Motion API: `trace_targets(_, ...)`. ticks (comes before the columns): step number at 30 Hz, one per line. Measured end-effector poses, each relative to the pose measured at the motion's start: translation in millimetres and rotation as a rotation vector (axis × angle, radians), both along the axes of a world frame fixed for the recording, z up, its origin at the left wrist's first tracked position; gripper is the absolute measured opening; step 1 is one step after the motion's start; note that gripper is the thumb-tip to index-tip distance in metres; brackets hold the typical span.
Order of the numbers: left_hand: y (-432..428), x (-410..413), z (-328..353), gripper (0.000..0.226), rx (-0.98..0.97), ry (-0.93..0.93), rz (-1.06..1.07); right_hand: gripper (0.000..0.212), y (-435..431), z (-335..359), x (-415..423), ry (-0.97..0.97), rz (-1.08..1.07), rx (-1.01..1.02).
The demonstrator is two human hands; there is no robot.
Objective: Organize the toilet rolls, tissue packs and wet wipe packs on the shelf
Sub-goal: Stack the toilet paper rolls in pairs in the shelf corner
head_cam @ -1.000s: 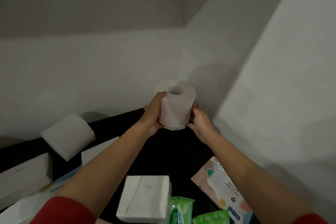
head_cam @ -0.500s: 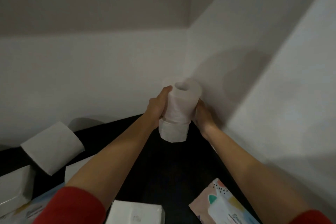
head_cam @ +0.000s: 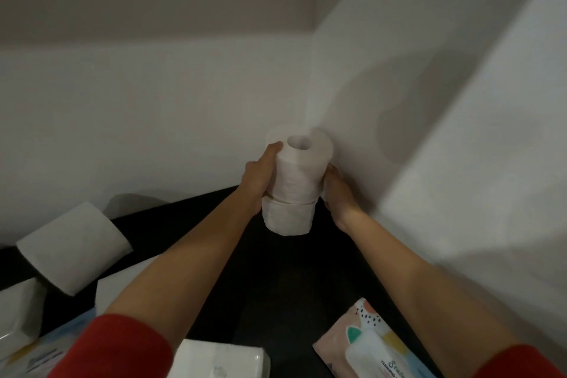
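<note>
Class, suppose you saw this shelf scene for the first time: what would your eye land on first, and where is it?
The left hand and right hand grip an upper white toilet roll, upright on a lower white toilet roll in the far corner of the black shelf. A third white toilet roll lies on its side at the left, and a pink patterned wet wipe pack lies at the near right.

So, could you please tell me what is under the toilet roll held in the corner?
A second toilet roll stands upright beneath the held roll, on the black shelf. The left hand and right hand cover parts of the join; its top face is hidden.
</note>
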State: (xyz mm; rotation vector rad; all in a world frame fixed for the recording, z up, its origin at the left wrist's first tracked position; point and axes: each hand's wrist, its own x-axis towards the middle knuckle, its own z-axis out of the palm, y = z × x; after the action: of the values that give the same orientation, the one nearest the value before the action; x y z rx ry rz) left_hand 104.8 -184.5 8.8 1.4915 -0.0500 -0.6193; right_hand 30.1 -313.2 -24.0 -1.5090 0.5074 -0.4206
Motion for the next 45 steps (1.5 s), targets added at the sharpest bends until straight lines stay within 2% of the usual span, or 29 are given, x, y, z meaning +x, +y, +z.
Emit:
trace_targets(4,0.7,2.0,1.1,0.112,0.004,-0.002,0.015,0.029,-1.6,1.7,0.8,-0.018,0.035,0.018)
trace_targets(9,1.0,7.1,-1.6,0.082,-0.012,-0.003,0.007,0.030,2.3,3.9,1.2,-0.025,0.053,0.012)
trace_targets(17,3.0,11.1,-4.8,0.087,0.025,-0.005,0.019,0.030,6.0,1.6,3.8,-0.011,0.082,0.029)
trace_targets(26,4.4,9.3,-1.6,0.077,0.048,0.027,-0.001,0.033,8.1,0.9,8.4,-0.094,0.072,0.048)
trace_targets(28,3.7,8.0,-1.1,0.082,0.036,0.033,0.007,0.034,8.4,2.2,7.6,-0.102,0.067,0.055)
trace_targets(32,4.8,8.5,0.4,0.117,0.074,0.025,0.048,0.038,8.6,4.2,7.1,-0.113,0.069,0.008)
trace_targets(34,5.8,8.7,0.5,0.121,0.078,0.015,0.041,0.039,8.0,4.0,7.6,-0.111,0.058,-0.007)
trace_targets(37,6.7,5.6,3.2,0.112,0.079,0.015,0.022,0.038,7.6,4.1,7.2,-0.106,0.045,-0.012)
trace_targets(41,5.4,8.4,-0.8,0.081,0.071,0.015,0.015,0.037,5.5,2.2,7.5,-0.081,0.057,0.004)
trace_targets(45,6.7,7.9,0.5,0.080,0.079,0.013,0.008,0.036,4.0,1.0,6.5,-0.055,0.055,0.002)
